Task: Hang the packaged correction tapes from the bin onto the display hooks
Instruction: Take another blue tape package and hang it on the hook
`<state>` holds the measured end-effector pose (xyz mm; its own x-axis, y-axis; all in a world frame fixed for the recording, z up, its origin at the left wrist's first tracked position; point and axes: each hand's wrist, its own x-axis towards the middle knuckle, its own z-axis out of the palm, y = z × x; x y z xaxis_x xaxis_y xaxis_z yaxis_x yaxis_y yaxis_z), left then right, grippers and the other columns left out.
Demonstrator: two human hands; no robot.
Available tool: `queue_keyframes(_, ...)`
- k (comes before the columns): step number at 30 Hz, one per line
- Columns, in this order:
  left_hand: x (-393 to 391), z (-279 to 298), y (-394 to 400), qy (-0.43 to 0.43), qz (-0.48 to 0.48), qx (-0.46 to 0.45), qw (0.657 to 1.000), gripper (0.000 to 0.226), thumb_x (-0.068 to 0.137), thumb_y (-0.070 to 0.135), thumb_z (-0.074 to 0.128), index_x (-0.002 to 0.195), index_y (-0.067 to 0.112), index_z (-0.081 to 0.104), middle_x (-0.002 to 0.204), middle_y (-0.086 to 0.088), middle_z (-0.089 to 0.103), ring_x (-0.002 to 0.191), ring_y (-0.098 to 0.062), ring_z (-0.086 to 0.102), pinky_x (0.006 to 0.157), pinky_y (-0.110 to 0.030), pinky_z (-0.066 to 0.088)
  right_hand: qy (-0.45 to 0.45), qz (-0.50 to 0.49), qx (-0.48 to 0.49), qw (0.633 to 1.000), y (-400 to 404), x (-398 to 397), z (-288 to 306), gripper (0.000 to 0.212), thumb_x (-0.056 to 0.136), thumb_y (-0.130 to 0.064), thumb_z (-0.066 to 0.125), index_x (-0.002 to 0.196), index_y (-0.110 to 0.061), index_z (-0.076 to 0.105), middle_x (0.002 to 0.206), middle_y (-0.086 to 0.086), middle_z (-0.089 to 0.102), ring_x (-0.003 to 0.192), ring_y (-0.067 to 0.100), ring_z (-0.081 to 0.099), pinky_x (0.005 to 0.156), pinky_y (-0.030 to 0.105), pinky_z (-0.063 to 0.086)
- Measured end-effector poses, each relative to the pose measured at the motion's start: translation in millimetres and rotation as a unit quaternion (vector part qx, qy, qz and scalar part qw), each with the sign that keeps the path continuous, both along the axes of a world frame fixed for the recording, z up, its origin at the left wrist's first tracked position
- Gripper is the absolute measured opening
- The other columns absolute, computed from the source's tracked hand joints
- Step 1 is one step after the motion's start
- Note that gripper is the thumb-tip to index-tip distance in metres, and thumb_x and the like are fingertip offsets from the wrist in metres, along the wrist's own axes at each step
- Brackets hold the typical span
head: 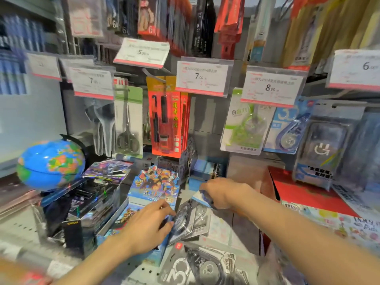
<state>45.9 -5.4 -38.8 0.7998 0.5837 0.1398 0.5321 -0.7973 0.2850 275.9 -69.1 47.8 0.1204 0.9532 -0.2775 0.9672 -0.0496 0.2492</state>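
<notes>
Two hands low at centre, left hand (147,225) pinching grey-carded correction tapes (191,219), right hand (221,193) gripping a blue-carded tape (202,197), crowded hooks (153,76) beyond, little room.

Two hands were in view, the left hand (147,227) at six o'clock and the right hand (221,193) just past it toward four. Six price tags hung across the upper rows, among them a 7.90 tag (202,76) at twelve and an 8.00 tag (271,87) at two. One globe (50,164) stood at nine o'clock. One pair of packaged scissors (128,122) hung at eleven. Loose correction tape packs at six were too blurred to count.
</notes>
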Motion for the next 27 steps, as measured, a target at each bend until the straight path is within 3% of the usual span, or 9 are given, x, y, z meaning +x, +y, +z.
queue_keyframes(2, 0, -1, 0, -0.011, -0.004, -0.007, 1.0, 0.033, 0.105, 0.041, 0.045, 0.132, 0.028, 0.058, 0.132, 0.013, 0.047, 0.122, -0.013, 0.051, 0.097, -0.034, 0.045, -0.011, 0.012, 0.002, 1.0, 0, -1, -3, 0.026, 0.096, -0.011, 0.051, 0.122, -0.009, 0.053, 0.116, 0.014, 0.059, 0.091, 0.03, 0.053, 0.07, 0.037, 0.041)
queue_keyframes(9, 0, -3, 2, -0.048, -0.011, -0.032, 0.998, 0.027, 0.103, 0.042, 0.049, 0.125, 0.03, 0.061, 0.125, 0.019, 0.049, 0.109, -0.006, 0.054, 0.095, -0.033, 0.047, -0.024, 0.047, 0.049, 0.997, -12, 2, 4, 0.037, 0.091, -0.01, 0.057, 0.128, -0.012, 0.05, 0.119, 0.012, 0.054, 0.108, 0.033, 0.053, 0.074, 0.037, 0.043)
queue_keyframes(12, 1, -2, 5, -0.079, -0.009, -0.054, 0.995, 0.024, 0.103, 0.04, 0.051, 0.121, 0.03, 0.064, 0.119, 0.019, 0.053, 0.102, 0.001, 0.055, 0.091, -0.021, 0.045, -0.012, 0.068, 0.094, 0.993, -24, 2, 11, 0.036, 0.088, -0.011, 0.06, 0.123, -0.017, 0.052, 0.119, 0.008, 0.053, 0.11, 0.031, 0.05, 0.073, 0.036, 0.04)
queue_keyframes(14, 3, 1, 6, -0.103, 0.001, -0.076, 0.992, 0.021, 0.103, 0.036, 0.053, 0.118, 0.028, 0.066, 0.116, 0.017, 0.057, 0.094, 0.004, 0.055, 0.082, -0.009, 0.04, -0.003, 0.084, 0.126, 0.988, -33, 3, 16, 0.037, 0.085, -0.011, 0.063, 0.12, -0.019, 0.052, 0.117, 0.005, 0.053, 0.108, 0.03, 0.05, 0.077, 0.039, 0.046)
queue_keyframes(16, 7, 6, 7, -0.14, 0.019, -0.101, 0.985, 0.016, 0.102, 0.03, 0.057, 0.113, 0.027, 0.067, 0.111, 0.014, 0.063, 0.092, 0.002, 0.059, 0.082, -0.011, 0.044, -0.005, 0.096, 0.147, 0.984, -43, 4, 19, 0.045, 0.084, -0.011, 0.063, 0.125, -0.022, 0.049, 0.121, 0.002, 0.052, 0.11, 0.027, 0.048, 0.081, 0.04, 0.048)
queue_keyframes(22, 24, 31, 11, -0.225, 0.044, -0.222, 0.948, 0.011, 0.102, 0.022, 0.059, 0.101, 0.024, 0.07, 0.087, 0.01, 0.072, 0.076, 0.001, 0.065, 0.077, -0.018, 0.053, -0.013, 0.152, 0.206, 0.966, -77, 0, 29, 0.06, 0.083, -0.004, 0.059, 0.136, -0.027, 0.041, 0.132, -0.004, 0.047, 0.118, 0.023, 0.043, 0.086, 0.036, 0.045)
queue_keyframes(24, 34, 46, 9, -0.259, 0.044, -0.286, 0.922, 0.014, 0.103, 0.02, 0.057, 0.102, 0.018, 0.071, 0.086, 0.003, 0.073, 0.076, -0.008, 0.067, 0.071, -0.026, 0.057, -0.023, 0.18, 0.22, 0.958, -87, -2, 30, 0.058, 0.083, -0.004, 0.057, 0.134, -0.027, 0.04, 0.131, -0.004, 0.046, 0.118, 0.023, 0.042, 0.087, 0.036, 0.045)
queue_keyframes(27, 52, 74, -2, -0.299, 0.034, -0.41, 0.861, 0.02, 0.106, 0.019, 0.052, 0.112, 0.008, 0.068, 0.092, -0.009, 0.074, 0.071, -0.018, 0.068, 0.059, -0.024, 0.055, -0.045, 0.216, 0.228, 0.948, -99, -8, 31, 0.059, 0.079, -0.002, 0.057, 0.13, -0.026, 0.04, 0.13, -0.004, 0.044, 0.117, 0.023, 0.042, 0.086, 0.038, 0.045)
